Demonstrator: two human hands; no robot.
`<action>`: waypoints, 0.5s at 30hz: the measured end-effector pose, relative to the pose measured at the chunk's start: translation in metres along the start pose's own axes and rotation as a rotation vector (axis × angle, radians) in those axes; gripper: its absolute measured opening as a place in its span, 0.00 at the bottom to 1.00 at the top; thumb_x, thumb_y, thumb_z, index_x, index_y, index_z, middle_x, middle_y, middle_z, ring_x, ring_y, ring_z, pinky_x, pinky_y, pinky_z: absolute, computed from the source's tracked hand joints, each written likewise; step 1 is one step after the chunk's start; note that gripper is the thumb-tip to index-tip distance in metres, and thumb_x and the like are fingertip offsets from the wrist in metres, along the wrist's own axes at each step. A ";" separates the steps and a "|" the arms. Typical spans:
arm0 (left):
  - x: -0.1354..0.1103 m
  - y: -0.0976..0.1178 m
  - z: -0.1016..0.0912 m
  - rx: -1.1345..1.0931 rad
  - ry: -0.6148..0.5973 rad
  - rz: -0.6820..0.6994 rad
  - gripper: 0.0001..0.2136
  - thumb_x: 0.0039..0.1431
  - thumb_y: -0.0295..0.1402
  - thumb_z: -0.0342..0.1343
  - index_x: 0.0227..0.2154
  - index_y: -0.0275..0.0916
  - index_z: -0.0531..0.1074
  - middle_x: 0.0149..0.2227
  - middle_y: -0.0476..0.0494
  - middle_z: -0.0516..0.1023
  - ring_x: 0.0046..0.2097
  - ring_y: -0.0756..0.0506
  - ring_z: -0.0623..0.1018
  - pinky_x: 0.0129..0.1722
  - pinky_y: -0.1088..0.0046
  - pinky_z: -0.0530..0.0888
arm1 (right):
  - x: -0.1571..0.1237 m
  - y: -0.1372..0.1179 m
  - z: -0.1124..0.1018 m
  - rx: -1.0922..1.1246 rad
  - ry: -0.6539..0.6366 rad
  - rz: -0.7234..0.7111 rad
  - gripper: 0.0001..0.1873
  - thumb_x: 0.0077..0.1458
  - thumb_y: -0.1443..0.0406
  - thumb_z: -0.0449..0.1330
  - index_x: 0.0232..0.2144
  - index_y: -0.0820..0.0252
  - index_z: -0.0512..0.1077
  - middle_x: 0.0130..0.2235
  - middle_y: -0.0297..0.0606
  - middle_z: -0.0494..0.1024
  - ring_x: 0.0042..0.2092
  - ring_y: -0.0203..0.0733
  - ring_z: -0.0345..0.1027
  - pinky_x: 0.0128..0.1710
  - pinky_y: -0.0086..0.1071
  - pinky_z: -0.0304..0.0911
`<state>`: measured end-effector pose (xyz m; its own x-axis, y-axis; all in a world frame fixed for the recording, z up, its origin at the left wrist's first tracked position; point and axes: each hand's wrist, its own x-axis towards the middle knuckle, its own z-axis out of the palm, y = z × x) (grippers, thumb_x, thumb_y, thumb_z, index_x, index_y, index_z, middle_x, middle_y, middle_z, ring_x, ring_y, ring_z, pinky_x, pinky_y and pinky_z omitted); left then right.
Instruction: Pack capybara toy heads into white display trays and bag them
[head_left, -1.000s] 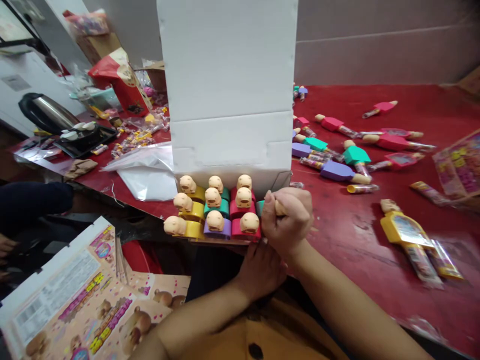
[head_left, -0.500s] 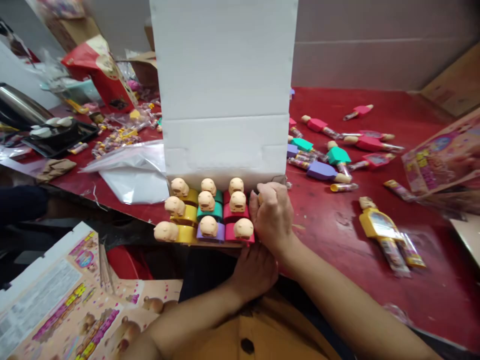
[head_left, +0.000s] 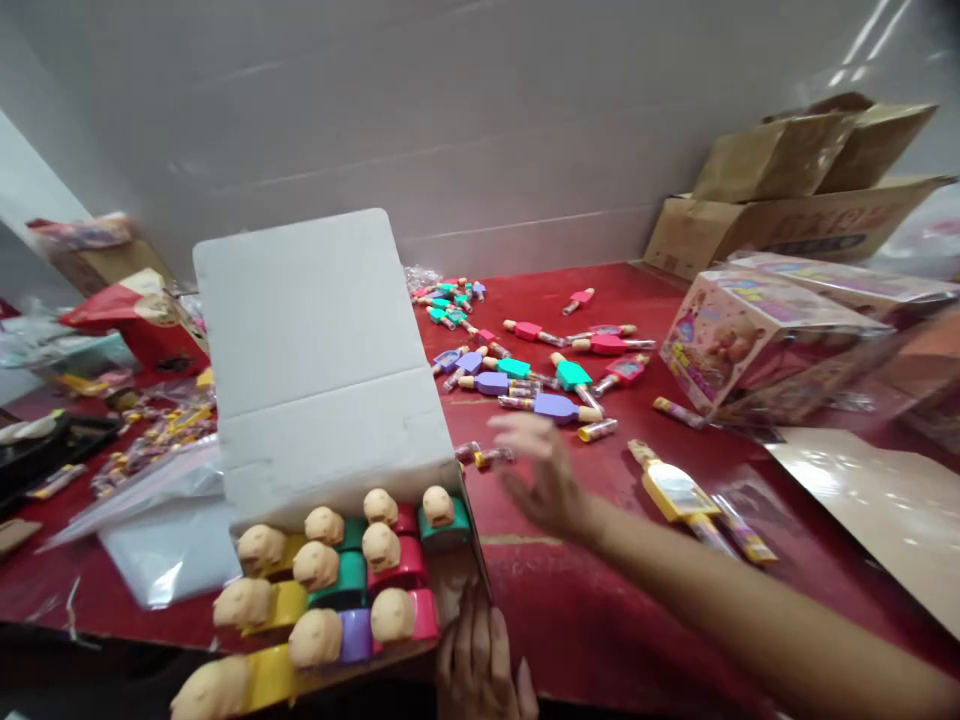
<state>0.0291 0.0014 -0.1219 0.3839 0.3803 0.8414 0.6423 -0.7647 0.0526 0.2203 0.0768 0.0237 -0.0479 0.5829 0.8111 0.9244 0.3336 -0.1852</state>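
Observation:
A white display box [head_left: 322, 400] stands at the near edge of the red table [head_left: 600, 600], its lid raised. Inside sit rows of animal-head toys [head_left: 352, 580] with yellow, green, pink and purple bodies. My left hand [head_left: 480, 665] lies against the box's lower right corner, fingers flat and together. My right hand [head_left: 536, 475] hovers over the table to the right of the box, fingers spread and blurred, holding nothing. Loose toys [head_left: 525, 385] lie scattered beyond it, and a yellow one [head_left: 675, 492] lies just to its right.
A printed pink carton [head_left: 757, 345] lies on its side at the right, with brown cardboard boxes [head_left: 795, 200] behind it. A flat card sheet [head_left: 885, 520] lies at the near right. Plastic bags [head_left: 165, 520] and candy clutter sit left of the box. A wall runs behind.
My right hand left the box's right column, opened, and moved out to the right over the table. A green toy now sits in that column. The view swung up and right.

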 end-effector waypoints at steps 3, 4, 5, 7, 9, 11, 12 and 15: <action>-0.009 -0.007 0.013 0.051 0.051 0.045 0.16 0.52 0.29 0.47 0.44 0.37 0.68 0.37 0.39 0.77 0.44 0.42 0.74 0.44 0.62 0.67 | 0.023 0.105 0.005 -0.100 -0.053 0.373 0.09 0.57 0.64 0.47 0.37 0.61 0.64 0.43 0.48 0.70 0.49 0.49 0.63 0.52 0.48 0.58; -0.010 -0.009 0.018 0.067 0.086 0.048 0.15 0.53 0.30 0.46 0.44 0.38 0.68 0.36 0.39 0.77 0.44 0.42 0.74 0.43 0.62 0.67 | 0.027 0.136 0.009 -0.125 -0.089 0.504 0.08 0.57 0.65 0.49 0.36 0.63 0.65 0.43 0.49 0.70 0.49 0.49 0.63 0.51 0.48 0.58; -0.010 -0.011 0.023 0.081 0.133 0.065 0.15 0.55 0.31 0.45 0.44 0.37 0.69 0.36 0.38 0.77 0.44 0.42 0.74 0.43 0.62 0.67 | 0.029 0.162 0.012 -0.141 -0.128 0.630 0.08 0.58 0.64 0.51 0.36 0.65 0.66 0.41 0.47 0.70 0.47 0.47 0.63 0.49 0.47 0.59; -0.008 -0.014 0.031 0.110 0.253 0.117 0.15 0.57 0.32 0.43 0.42 0.37 0.70 0.34 0.38 0.76 0.44 0.42 0.75 0.44 0.63 0.66 | 0.024 0.198 0.020 -0.147 -0.212 0.833 0.10 0.57 0.62 0.55 0.36 0.65 0.67 0.39 0.41 0.70 0.43 0.43 0.65 0.45 0.43 0.62; -0.004 -0.014 0.034 0.116 0.320 0.134 0.15 0.57 0.32 0.43 0.42 0.38 0.71 0.32 0.39 0.76 0.45 0.41 0.74 0.44 0.62 0.66 | 0.015 0.215 0.027 -0.136 -0.274 0.963 0.11 0.56 0.61 0.58 0.35 0.65 0.68 0.37 0.38 0.70 0.40 0.39 0.65 0.42 0.40 0.64; -0.003 -0.011 0.029 0.097 0.274 0.080 0.15 0.55 0.31 0.44 0.43 0.39 0.69 0.33 0.39 0.77 0.45 0.41 0.74 0.43 0.61 0.67 | 0.007 0.221 0.029 -0.121 -0.297 1.022 0.11 0.56 0.61 0.59 0.34 0.65 0.68 0.36 0.37 0.70 0.38 0.38 0.65 0.40 0.38 0.65; -0.002 -0.009 0.024 0.083 0.213 0.055 0.15 0.54 0.31 0.44 0.44 0.39 0.69 0.34 0.39 0.77 0.45 0.41 0.74 0.43 0.61 0.67 | 0.006 0.221 0.027 -0.113 -0.290 1.029 0.11 0.55 0.61 0.59 0.34 0.66 0.68 0.35 0.36 0.69 0.36 0.37 0.65 0.39 0.37 0.65; 0.002 -0.003 0.005 0.046 0.019 0.041 0.15 0.52 0.28 0.47 0.43 0.35 0.67 0.38 0.37 0.76 0.46 0.41 0.73 0.43 0.62 0.67 | 0.009 0.213 0.004 -0.085 -0.196 0.970 0.12 0.57 0.60 0.57 0.37 0.65 0.67 0.34 0.37 0.70 0.33 0.35 0.65 0.34 0.33 0.64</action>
<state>0.0309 0.0071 -0.1233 0.3984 0.3389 0.8523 0.6562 -0.7546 -0.0067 0.4149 0.1566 -0.0106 0.6889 0.6902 0.2215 0.6200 -0.4027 -0.6734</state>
